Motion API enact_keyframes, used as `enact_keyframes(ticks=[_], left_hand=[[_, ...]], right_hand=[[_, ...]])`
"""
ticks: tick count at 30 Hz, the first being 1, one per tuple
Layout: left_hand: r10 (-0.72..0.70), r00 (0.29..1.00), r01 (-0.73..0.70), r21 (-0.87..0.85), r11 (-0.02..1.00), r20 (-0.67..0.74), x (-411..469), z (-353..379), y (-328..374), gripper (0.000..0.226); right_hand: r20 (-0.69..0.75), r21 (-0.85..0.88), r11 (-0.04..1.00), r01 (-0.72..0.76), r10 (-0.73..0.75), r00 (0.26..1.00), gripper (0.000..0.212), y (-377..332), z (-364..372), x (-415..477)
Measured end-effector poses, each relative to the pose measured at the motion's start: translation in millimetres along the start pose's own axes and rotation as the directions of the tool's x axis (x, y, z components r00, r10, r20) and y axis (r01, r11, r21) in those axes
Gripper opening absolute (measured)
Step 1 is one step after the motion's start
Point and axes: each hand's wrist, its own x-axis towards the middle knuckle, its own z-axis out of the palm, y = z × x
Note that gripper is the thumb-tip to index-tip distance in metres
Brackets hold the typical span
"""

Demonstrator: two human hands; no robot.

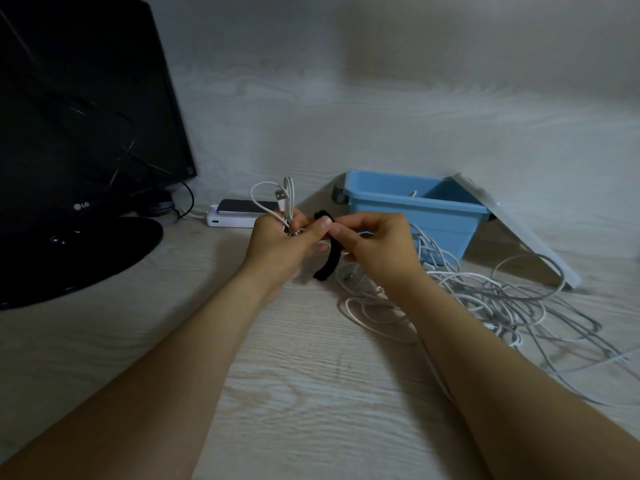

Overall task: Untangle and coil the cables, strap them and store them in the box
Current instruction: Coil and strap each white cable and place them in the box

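Strapping one coil now. Our left hand grips the coiled white cable at its waist, with the loops standing up and the USB plug poking out of the top. Our right hand pinches the black strap between thumb and forefinger, hard against the left thumb. The strap's tail curves down below the hands; we can't tell if it touches the table.

How we'd do it well:
- pinch the waist flat so no loop springs out
- run the strap round every strand, pull it snug and press the overlap down
- don't crank it, since thin cable probably kinks
- keep the plug inside the bundle so it can't snag in the box

Materials:
- The strap is matte, fuzzy and soft, and holds its curve. It's likely hook-and-loop.
- The cable has a thin, smooth, round jacket and looks springy. The plug has a metal shell.
- The blue box is rigid plastic with a thick rim. It sits open just behind the hands, with something white inside.
- The pale, flat lid leans against the box's right side.
- The tangle of loose white cables lies to the right of our right hand, so most of the job remains.
- The table is pale woodgrain.
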Motion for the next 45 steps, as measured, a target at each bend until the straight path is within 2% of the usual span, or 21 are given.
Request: enact_keyframes(ticks=[4,7,10,13,16,22,26,30,32,34,36,39,43,45], left_hand=[[0.016,1.000,-0.016,-0.007,1.000,0.021,1.3,-0.1,-2.2,0.018],[0.017,1.000,-0.017,0.041,0.999,-0.005,3.9,-2.9,-4.7,0.033],[0.012,1.000,-0.012,0.037,0.999,0.007,4.8,-4.3,-6.0,0.039],[0.010,0.999,-0.011,0.034,0.999,0.042,4.7,-3.5,-5.8,0.042],[0.024,0.997,-0.032,0.097,0.995,0.078,4.4,-1.8,-4.9,0.045],[0.035,0.994,-0.048,0.123,0.991,0.102,0.7,4.5,-1.1,0.045],[0.011,1.000,-0.014,0.125,0.992,0.022,4.2,4.8,-5.0,0.040],[-0.067,0.984,0.097,0.180,0.979,-0.167,14.3,-5.8,-15.1,0.022],[-0.131,0.940,0.207,0.223,0.953,-0.314,20.0,-14.7,-22.0,0.020],[-0.151,0.895,0.287,0.284,0.915,-0.419,22.5,-21.7,-23.9,0.022],[-0.125,0.894,0.317,0.410,0.855,-0.430,19.9,-24.7,-20.4,0.016],[-0.060,0.914,0.307,0.584,0.751,-0.402,18.7,-26.2,-21.3,0.004],[-0.051,0.923,0.338,0.739,0.583,-0.381,19.0,-19.1,-21.3,0.020],[0.062,0.916,0.307,0.794,0.525,-0.396,15.7,-14.7,-14.9,0.022]], right_hand=[[0.076,0.144,0.980,-0.139,0.129,0.989,0.012,-3.5,-1.9,-5.8],[0.166,0.240,0.932,-0.273,0.237,0.957,0.014,-4.7,-4.7,-7.0],[0.250,0.299,0.861,-0.411,0.344,0.905,0.019,-7.5,-7.7,-6.5],[0.262,0.333,0.791,-0.513,0.445,0.856,0.025,-9.4,-9.0,-3.5],[0.263,0.363,0.749,-0.555,0.489,0.832,0.029,-6.9,-9.0,-0.6],[0.108,0.319,0.822,-0.472,0.464,0.879,0.013,-9.3,-2.8,-0.9],[-0.118,0.035,0.953,-0.302,0.304,0.945,0.026,-4.0,7.3,3.9],[-0.218,0.242,0.960,-0.141,0.196,0.956,0.021,-3.5,7.3,4.9],[-0.232,0.240,0.968,-0.071,0.128,0.964,0.018,-4.2,4.9,4.7],[-0.215,0.227,0.973,-0.037,0.087,0.973,0.012,-3.3,3.8,3.0],[-0.183,0.255,0.967,-0.002,0.050,0.982,0.005,-5.0,1.3,-0.2],[-0.148,0.291,0.957,-0.024,0.069,0.987,0.017,-9.8,-2.1,-3.4],[-0.144,0.166,0.984,-0.058,0.082,0.986,0.016,-11.4,-4.0,-3.0],[-0.148,0.091,0.995,-0.042,0.056,0.987,0.020,-8.6,-4.0,-0.5]])
